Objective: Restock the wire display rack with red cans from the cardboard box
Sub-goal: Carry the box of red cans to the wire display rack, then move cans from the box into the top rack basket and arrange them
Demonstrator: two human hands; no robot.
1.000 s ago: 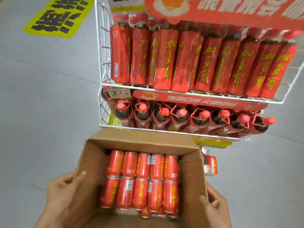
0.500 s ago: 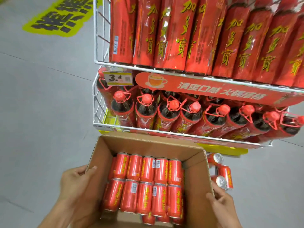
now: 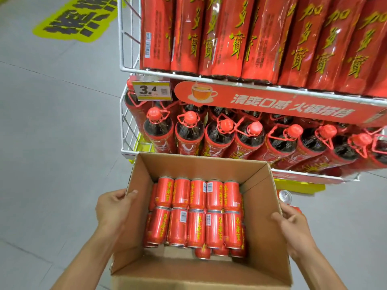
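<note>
My left hand (image 3: 114, 208) and right hand (image 3: 293, 225) curl round the box (image 3: 199, 166) walls. The cans (image 3: 196, 212) are still packed, and stocking the rack (image 3: 134, 70) looks unstarted.

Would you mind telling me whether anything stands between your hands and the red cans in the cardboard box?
Nothing visible does. The cardboard box is open on top and the red cans lie uncovered. The left hand and right hand hold its outer side walls, so only the rims lie between them and the cans.
</note>
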